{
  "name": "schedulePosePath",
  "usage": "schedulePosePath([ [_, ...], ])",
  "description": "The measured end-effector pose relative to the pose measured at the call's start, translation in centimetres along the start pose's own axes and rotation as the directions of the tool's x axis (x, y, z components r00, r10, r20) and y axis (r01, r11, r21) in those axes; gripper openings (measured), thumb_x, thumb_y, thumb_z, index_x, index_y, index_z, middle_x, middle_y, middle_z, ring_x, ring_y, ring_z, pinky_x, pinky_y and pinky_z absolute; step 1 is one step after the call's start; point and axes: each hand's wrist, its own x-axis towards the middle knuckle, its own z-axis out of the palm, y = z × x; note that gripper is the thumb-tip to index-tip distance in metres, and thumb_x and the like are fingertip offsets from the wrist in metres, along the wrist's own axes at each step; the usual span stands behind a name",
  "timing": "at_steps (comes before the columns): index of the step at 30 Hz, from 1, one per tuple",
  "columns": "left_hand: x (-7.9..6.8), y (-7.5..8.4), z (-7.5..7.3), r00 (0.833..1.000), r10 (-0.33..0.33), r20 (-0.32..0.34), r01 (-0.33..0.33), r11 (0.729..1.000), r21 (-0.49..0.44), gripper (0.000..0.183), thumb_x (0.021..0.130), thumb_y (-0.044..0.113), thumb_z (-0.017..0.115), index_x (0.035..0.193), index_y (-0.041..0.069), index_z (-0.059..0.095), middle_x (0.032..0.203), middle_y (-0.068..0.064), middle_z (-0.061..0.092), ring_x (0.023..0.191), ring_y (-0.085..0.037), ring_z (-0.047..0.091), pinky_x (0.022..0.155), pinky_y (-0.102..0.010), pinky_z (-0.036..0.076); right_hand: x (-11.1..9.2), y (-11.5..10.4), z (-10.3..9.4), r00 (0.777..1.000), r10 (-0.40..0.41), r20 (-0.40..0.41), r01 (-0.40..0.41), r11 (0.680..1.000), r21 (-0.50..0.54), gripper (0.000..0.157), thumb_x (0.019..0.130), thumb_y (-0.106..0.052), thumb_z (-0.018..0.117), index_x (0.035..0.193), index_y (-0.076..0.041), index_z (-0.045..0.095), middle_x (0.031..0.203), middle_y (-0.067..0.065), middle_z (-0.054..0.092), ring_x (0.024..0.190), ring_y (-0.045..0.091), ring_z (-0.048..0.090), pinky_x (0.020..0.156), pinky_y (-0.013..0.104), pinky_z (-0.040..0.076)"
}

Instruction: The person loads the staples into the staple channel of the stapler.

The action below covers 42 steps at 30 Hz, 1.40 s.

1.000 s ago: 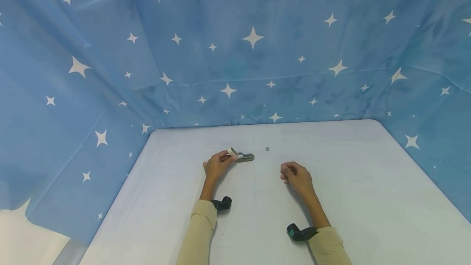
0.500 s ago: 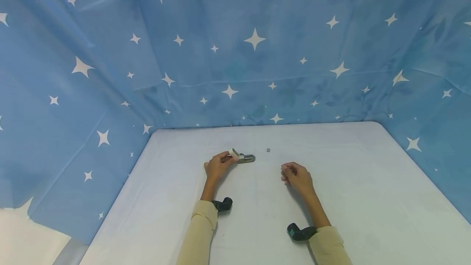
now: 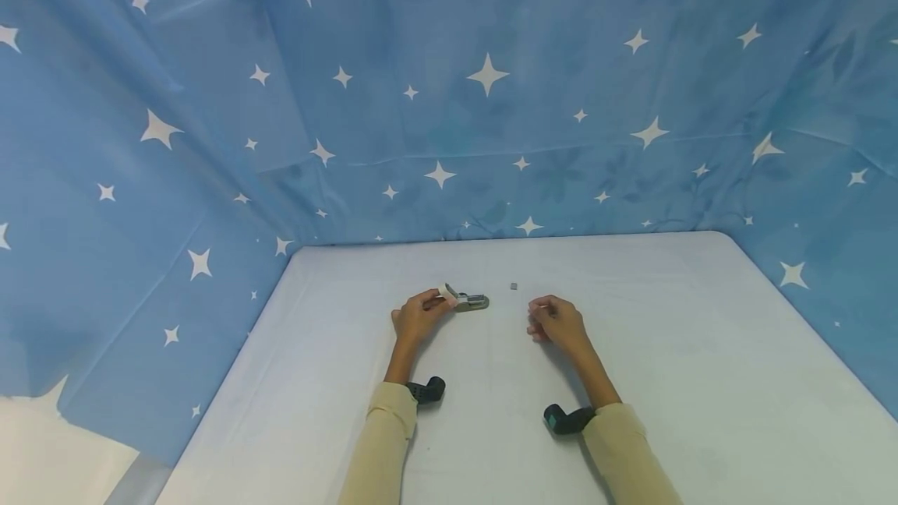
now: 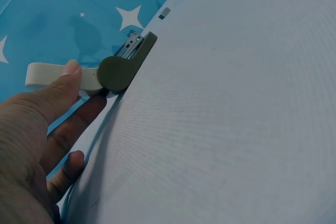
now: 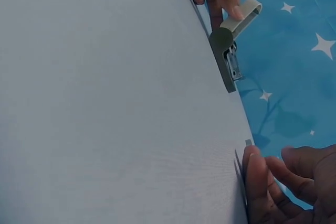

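A small stapler [image 3: 474, 303] with a dark green base and a white top lies on the table, its top swung up and back. The metal staple channel shows along the base in the left wrist view. My left hand [image 3: 418, 318] pinches the white top [image 4: 44, 75] between thumb and fingers. To the right of the stapler lies a tiny grey block [image 3: 514, 286], like a short strip of staples. My right hand [image 3: 561, 326] hovers low just right of that block, fingers loosely curled with nothing between them. In the right wrist view its fingertips overlap the block's near end.
A white cloth-covered table [image 3: 484, 443] spreads under both arms. Behind it and along both sides hangs a blue curtain [image 3: 449, 123] with white stars. A black camera [image 3: 426, 390] sits on the left wrist, and another camera [image 3: 567, 419] on the right.
My right hand has moved slightly forward and left, nearer the grey block. My left hand keeps its pinch on the stapler's raised top. The head view has shifted a little.
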Motion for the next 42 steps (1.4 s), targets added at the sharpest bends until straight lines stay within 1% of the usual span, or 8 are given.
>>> schedulePosePath([
  [2,0.0,-0.1,0.0,1.0,-0.004,0.002,0.004,1.0,0.006,0.046,0.084,0.051,0.071,0.119,0.022,0.071,0.108,0.001,0.075,0.108,-0.023,0.066,0.081,-0.041,0.029,0.5,0.0,0.2,1.0,0.002,0.003,-0.002,1.0,0.002,0.029,0.1,-0.022,0.056,0.116,0.001,0.063,0.096,0.016,0.069,0.066,0.01,0.07,0.059,0.023,0.055],
  [9,0.0,0.2,-0.1,1.0,-0.005,0.004,0.005,1.0,-0.027,0.042,0.084,0.047,0.072,0.117,0.021,0.072,0.106,0.001,0.076,0.109,-0.023,0.066,0.083,-0.044,0.029,2.3,-0.2,1.0,1.0,-0.007,-0.007,0.006,1.0,-0.024,0.022,0.098,-0.014,0.057,0.114,0.0,0.064,0.092,0.014,0.069,0.062,0.008,0.068,0.056,0.022,0.054],
  [13,0.0,0.2,-0.1,1.0,-0.002,0.003,0.002,1.0,-0.021,0.042,0.084,0.047,0.072,0.117,0.022,0.072,0.106,0.001,0.076,0.109,-0.023,0.066,0.083,-0.044,0.029,3.1,-0.2,1.3,1.0,-0.016,0.005,0.016,1.0,-0.019,0.024,0.097,-0.014,0.056,0.116,-0.001,0.063,0.092,0.015,0.068,0.059,0.008,0.068,0.055,0.023,0.054],
  [17,0.0,0.2,-0.1,1.0,0.003,-0.001,-0.003,1.0,-0.012,0.042,0.084,0.048,0.072,0.117,0.022,0.072,0.106,0.002,0.076,0.109,-0.023,0.066,0.081,-0.043,0.029,3.8,-0.4,1.6,0.999,-0.027,0.028,0.028,0.999,-0.024,0.028,0.096,-0.013,0.058,0.121,-0.001,0.06,0.086,0.014,0.065,0.056,0.008,0.065,0.053,0.024,0.054],
  [24,0.1,0.1,0.0,1.0,-0.004,0.006,0.004,1.0,0.001,0.043,0.084,0.049,0.072,0.119,0.023,0.071,0.107,0.003,0.076,0.109,-0.023,0.066,0.081,-0.043,0.028,5.1,-0.6,2.1,0.998,-0.04,0.039,0.044,0.993,-0.112,0.036,0.093,-0.012,0.064,0.127,-0.003,0.057,0.078,0.008,0.061,0.051,0.007,0.059,0.051,0.022,0.049],
  [33,-0.1,0.1,0.0,1.0,-0.003,0.014,0.003,1.0,-0.009,0.046,0.085,0.047,0.071,0.122,0.02,0.07,0.106,0.001,0.076,0.111,-0.024,0.065,0.081,-0.044,0.028,5.9,-0.3,2.5,0.994,-0.101,0.028,0.105,0.968,-0.23,0.035,0.089,-0.011,0.067,0.123,-0.004,0.062,0.072,0.003,0.061,0.047,0.006,0.055,0.053,0.023,0.045],
  [38,0.0,0.1,-0.1,1.0,-0.006,0.019,0.006,1.0,-0.01,0.045,0.085,0.048,0.071,0.121,0.022,0.07,0.107,0.002,0.076,0.111,-0.023,0.065,0.081,-0.043,0.028,6.0,-0.3,2.6,0.993,-0.117,-0.001,0.112,0.958,-0.263,0.035,0.089,-0.011,0.068,0.122,-0.002,0.063,0.07,0.003,0.06,0.048,0.007,0.054,0.054,0.023,0.044],
  [42,0.1,0.1,0.0,1.0,-0.002,0.02,0.002,1.0,-0.013,0.044,0.085,0.048,0.071,0.12,0.023,0.071,0.106,0.002,0.076,0.109,-0.023,0.066,0.081,-0.043,0.028,6.1,-0.3,2.8,0.993,-0.111,-0.033,0.098,0.957,-0.274,0.031,0.089,-0.014,0.068,0.118,-0.004,0.065,0.066,0.002,0.06,0.048,0.009,0.053,0.057,0.024,0.042],
])
